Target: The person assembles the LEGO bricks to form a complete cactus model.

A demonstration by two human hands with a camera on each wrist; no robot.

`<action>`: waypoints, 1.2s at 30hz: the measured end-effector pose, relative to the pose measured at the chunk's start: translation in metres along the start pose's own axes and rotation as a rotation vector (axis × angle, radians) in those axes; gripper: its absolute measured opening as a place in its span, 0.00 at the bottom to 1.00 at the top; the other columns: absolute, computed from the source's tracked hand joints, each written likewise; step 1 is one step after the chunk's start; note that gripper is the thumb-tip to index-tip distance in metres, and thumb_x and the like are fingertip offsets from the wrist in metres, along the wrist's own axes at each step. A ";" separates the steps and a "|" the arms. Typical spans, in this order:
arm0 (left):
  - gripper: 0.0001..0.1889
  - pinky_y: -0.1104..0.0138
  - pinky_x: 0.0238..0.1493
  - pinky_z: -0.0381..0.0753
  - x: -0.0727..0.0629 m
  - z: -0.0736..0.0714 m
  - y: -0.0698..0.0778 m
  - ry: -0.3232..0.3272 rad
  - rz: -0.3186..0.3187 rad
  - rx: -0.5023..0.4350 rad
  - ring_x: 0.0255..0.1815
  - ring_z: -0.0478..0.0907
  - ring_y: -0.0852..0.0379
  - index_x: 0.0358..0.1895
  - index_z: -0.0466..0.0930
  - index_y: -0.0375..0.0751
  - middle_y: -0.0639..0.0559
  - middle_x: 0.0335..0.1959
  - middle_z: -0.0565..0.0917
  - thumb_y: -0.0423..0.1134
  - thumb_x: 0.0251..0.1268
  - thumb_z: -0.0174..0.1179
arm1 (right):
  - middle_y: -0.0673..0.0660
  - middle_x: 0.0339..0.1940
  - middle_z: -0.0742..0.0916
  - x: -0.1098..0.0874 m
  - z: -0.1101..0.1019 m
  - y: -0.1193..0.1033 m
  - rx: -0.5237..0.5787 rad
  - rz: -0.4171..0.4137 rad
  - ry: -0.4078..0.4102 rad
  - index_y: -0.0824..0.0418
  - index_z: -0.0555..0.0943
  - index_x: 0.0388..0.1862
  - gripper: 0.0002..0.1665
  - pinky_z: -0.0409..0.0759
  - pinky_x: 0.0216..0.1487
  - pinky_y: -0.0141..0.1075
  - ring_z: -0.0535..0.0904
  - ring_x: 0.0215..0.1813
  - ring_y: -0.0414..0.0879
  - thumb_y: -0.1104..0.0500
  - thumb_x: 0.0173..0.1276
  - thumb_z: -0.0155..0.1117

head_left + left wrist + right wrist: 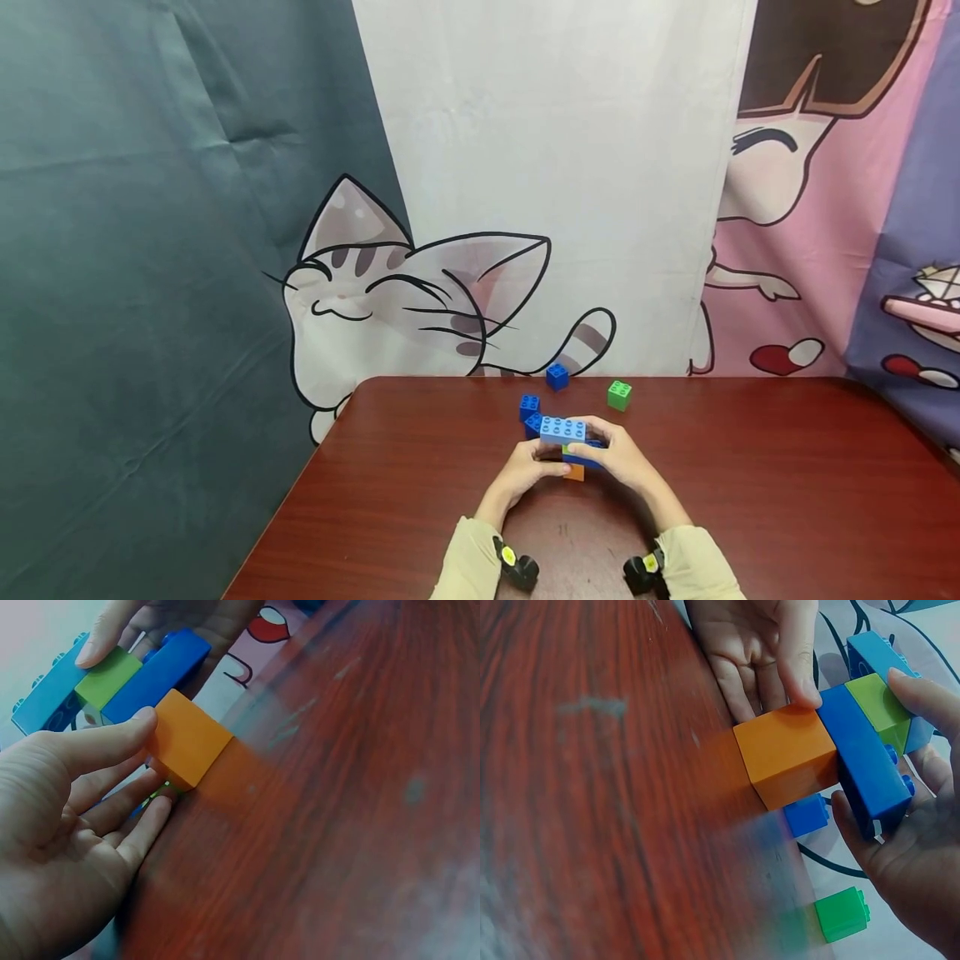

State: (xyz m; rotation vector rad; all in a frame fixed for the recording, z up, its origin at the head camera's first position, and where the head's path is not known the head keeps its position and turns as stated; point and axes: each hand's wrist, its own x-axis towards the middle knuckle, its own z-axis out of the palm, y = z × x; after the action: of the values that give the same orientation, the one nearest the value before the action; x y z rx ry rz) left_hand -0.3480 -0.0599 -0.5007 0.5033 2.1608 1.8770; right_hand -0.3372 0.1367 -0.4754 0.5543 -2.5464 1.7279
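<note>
Between both hands stands a stack of toy building bricks. An orange brick (787, 757) is at its base, with a longer dark blue brick (866, 761) above it. A lime green brick (109, 679) comes next to that, topped by a light blue brick (562, 430) with studs upward. My left hand (520, 471) holds the stack low down, its thumb at the orange brick's upper edge and its other fingers behind. My right hand (622, 457) grips higher, thumb against the lime green brick; its other fingers are partly hidden behind the stack.
On the brown table (390, 500), two small blue bricks (529, 406) lie just behind the stack. Another blue brick (557, 377) and a green brick (619, 395) are near the far edge. A printed cloth (562, 167) hangs behind the table.
</note>
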 end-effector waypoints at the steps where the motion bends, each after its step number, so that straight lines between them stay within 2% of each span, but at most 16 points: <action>1: 0.20 0.63 0.53 0.83 0.000 0.001 -0.001 0.002 0.002 0.006 0.49 0.82 0.55 0.57 0.80 0.37 0.41 0.53 0.85 0.31 0.60 0.66 | 0.61 0.54 0.85 0.000 0.000 0.000 0.003 0.004 0.002 0.61 0.76 0.61 0.26 0.77 0.52 0.27 0.77 0.53 0.50 0.53 0.66 0.67; 11: 0.19 0.60 0.55 0.83 0.000 0.002 -0.002 0.012 0.021 0.027 0.52 0.83 0.51 0.57 0.80 0.37 0.41 0.54 0.85 0.31 0.61 0.66 | 0.62 0.54 0.85 -0.001 0.000 0.001 0.013 -0.004 -0.006 0.61 0.76 0.61 0.26 0.77 0.52 0.27 0.77 0.53 0.50 0.54 0.66 0.66; 18: 0.20 0.62 0.55 0.83 0.000 0.000 0.000 0.003 0.020 0.011 0.53 0.82 0.52 0.58 0.80 0.37 0.41 0.55 0.84 0.31 0.61 0.66 | 0.62 0.54 0.84 -0.001 0.000 0.000 0.022 0.021 0.001 0.61 0.76 0.61 0.26 0.76 0.52 0.27 0.77 0.53 0.50 0.54 0.66 0.67; 23: 0.21 0.60 0.55 0.83 -0.001 0.000 0.001 -0.012 0.030 0.013 0.53 0.83 0.48 0.58 0.79 0.36 0.39 0.54 0.84 0.31 0.60 0.66 | 0.62 0.55 0.84 -0.001 0.000 -0.001 0.023 0.046 -0.001 0.61 0.76 0.62 0.27 0.76 0.53 0.27 0.77 0.54 0.50 0.53 0.66 0.67; 28: 0.23 0.59 0.57 0.82 -0.002 -0.004 0.003 -0.013 -0.006 -0.026 0.56 0.82 0.46 0.60 0.77 0.36 0.39 0.56 0.83 0.32 0.60 0.66 | 0.63 0.55 0.84 -0.001 0.000 0.000 0.043 0.037 -0.009 0.62 0.76 0.62 0.27 0.76 0.52 0.26 0.77 0.54 0.51 0.54 0.66 0.66; 30: 0.23 0.59 0.58 0.81 -0.002 -0.007 0.004 0.005 -0.029 -0.051 0.56 0.83 0.48 0.61 0.77 0.36 0.39 0.56 0.83 0.31 0.60 0.66 | 0.64 0.56 0.83 0.000 0.000 0.000 0.055 0.035 -0.016 0.62 0.75 0.62 0.27 0.77 0.51 0.26 0.77 0.53 0.51 0.54 0.66 0.66; 32: 0.22 0.61 0.56 0.82 -0.001 -0.009 0.004 0.050 -0.040 -0.063 0.51 0.84 0.51 0.58 0.78 0.34 0.39 0.53 0.84 0.30 0.59 0.66 | 0.64 0.56 0.83 0.000 0.001 0.000 0.062 0.043 -0.014 0.62 0.75 0.62 0.27 0.77 0.51 0.26 0.77 0.53 0.50 0.54 0.66 0.66; 34: 0.17 0.65 0.51 0.83 0.001 -0.011 0.005 0.128 -0.047 -0.078 0.42 0.85 0.56 0.52 0.80 0.31 0.41 0.44 0.87 0.29 0.58 0.66 | 0.64 0.56 0.83 0.000 0.001 0.000 0.068 0.055 -0.011 0.62 0.75 0.62 0.28 0.77 0.51 0.26 0.77 0.53 0.50 0.53 0.66 0.67; 36: 0.10 0.68 0.43 0.83 0.003 -0.012 0.006 0.234 -0.046 -0.101 0.33 0.81 0.61 0.42 0.81 0.29 0.47 0.32 0.86 0.27 0.56 0.65 | 0.64 0.57 0.83 0.001 0.001 0.001 0.070 0.067 -0.009 0.62 0.75 0.63 0.28 0.77 0.51 0.26 0.77 0.53 0.50 0.53 0.66 0.67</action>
State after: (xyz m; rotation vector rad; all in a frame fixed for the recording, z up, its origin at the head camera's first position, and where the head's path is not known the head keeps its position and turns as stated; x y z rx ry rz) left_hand -0.3545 -0.0690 -0.4933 0.2220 2.1797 2.0987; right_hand -0.3379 0.1363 -0.4762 0.4854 -2.5471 1.8469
